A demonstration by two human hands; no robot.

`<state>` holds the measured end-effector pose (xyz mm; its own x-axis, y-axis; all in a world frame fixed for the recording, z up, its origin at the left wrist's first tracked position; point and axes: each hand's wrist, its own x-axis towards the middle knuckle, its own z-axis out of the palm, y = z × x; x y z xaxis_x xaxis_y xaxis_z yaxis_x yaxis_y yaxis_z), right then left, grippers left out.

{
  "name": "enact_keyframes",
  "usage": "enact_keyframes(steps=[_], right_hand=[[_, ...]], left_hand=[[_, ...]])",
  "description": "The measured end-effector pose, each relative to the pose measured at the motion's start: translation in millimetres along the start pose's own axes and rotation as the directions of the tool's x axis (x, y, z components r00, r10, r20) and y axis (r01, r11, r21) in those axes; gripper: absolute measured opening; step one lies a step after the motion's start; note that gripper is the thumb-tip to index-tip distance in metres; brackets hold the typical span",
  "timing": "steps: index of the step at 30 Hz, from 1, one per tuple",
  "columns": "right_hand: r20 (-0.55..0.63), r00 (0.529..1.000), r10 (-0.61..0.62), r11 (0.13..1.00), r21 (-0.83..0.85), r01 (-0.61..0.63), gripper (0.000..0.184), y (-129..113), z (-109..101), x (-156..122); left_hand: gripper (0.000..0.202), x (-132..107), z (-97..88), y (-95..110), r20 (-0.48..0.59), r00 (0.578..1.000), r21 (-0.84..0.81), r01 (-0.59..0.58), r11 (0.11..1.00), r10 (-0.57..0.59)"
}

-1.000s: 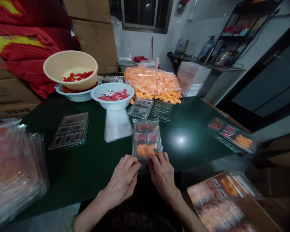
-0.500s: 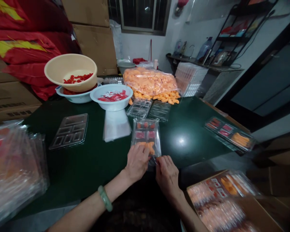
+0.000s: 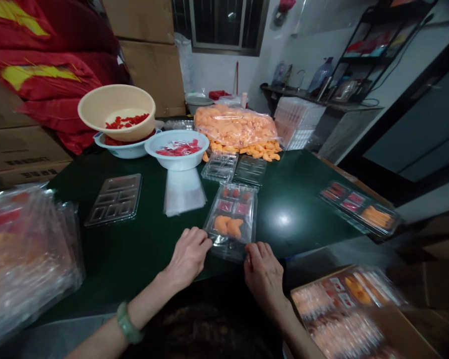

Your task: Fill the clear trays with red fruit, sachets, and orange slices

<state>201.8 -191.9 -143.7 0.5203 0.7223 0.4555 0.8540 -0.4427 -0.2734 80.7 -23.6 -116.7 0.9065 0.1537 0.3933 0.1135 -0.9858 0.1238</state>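
Before me lies a clear plastic tray [image 3: 232,204] inside a clear plastic bag [image 3: 230,249]. The tray's compartments hold two curved orange pieces [image 3: 227,227], pink-red packets [image 3: 232,206] and small red pieces [image 3: 235,192]. My left hand [image 3: 190,253], with a green bangle at its wrist, is closed at the left side of the bag's near end. The near right corner is between the closed fingers of my right hand [image 3: 264,264]. Between them the bag's end lies stretched out at the table edge.
Flat clear bags [image 3: 184,192] and an unfilled tray [image 3: 115,199] lie leftward on the green table [image 3: 299,199]. Behind stand a light blue basin [image 3: 177,162], a beige basin [image 3: 115,104] and a sack of orange pieces [image 3: 235,124]. A carton [image 3: 400,329] holds packed trays at lower right.
My left hand has moved left off the orange pieces to the bag's left side, uncovering them. The hands are farther apart, and the bag's near end is spread wider.
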Motion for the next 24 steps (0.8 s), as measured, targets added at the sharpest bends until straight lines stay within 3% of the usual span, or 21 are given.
enact_keyframes(steps=[4,6,8,10,13,16,18,21,24], right_hand=[[0.122,0.992,0.004,0.995,0.093,-0.016,0.026,6.5,-10.5,-1.5],[0.14,0.99,0.003,0.985,0.17,-0.027,0.026,12.9,-14.1,-1.0],[0.131,0.991,0.004,0.971,0.235,-0.035,0.026,18.1,-15.5,-0.1],[0.118,0.993,0.006,0.959,0.281,-0.039,0.027,20.5,-15.5,0.5],[0.077,0.996,0.033,0.934,0.352,-0.059,0.028,19.7,-15.4,-0.3],[-0.003,0.994,0.106,0.902,0.422,-0.094,0.033,19.9,-15.6,-3.0],[-0.037,0.986,0.166,0.873,0.471,-0.129,0.037,22.5,-15.2,-5.3],[-0.05,0.974,0.221,0.829,0.536,-0.161,0.038,28.0,-15.1,-8.7],[-0.073,0.971,0.226,0.816,0.559,-0.148,0.033,31.1,-18.9,-12.9]], left_hand=[[0.021,-12.2,-17.3,-17.2,0.158,0.976,-0.21,0.179,0.961,-0.148],[0.018,-8.2,-19.7,-21.0,0.162,0.938,-0.352,0.345,0.87,-0.307],[0.009,1.8,-16.8,-20.1,0.187,0.843,-0.492,0.525,0.695,-0.504],[0.024,15.3,-10.8,-14.6,0.299,0.724,-0.597,0.651,0.47,-0.622],[0.056,35.2,-2.6,-2.6,0.464,0.618,-0.661,0.718,0.217,-0.634],[0.063,49.9,0.9,6.0,0.542,0.552,-0.658,0.747,0.088,-0.634],[0.048,56.9,2.0,9.1,0.598,0.541,-0.65,0.759,0.037,-0.591],[0.041,64.1,3.9,15.0,0.636,0.569,-0.67,0.742,-0.008,-0.521],[0.039,66.5,5.9,26.3,0.615,0.552,-0.734,0.661,-0.154,-0.562]])
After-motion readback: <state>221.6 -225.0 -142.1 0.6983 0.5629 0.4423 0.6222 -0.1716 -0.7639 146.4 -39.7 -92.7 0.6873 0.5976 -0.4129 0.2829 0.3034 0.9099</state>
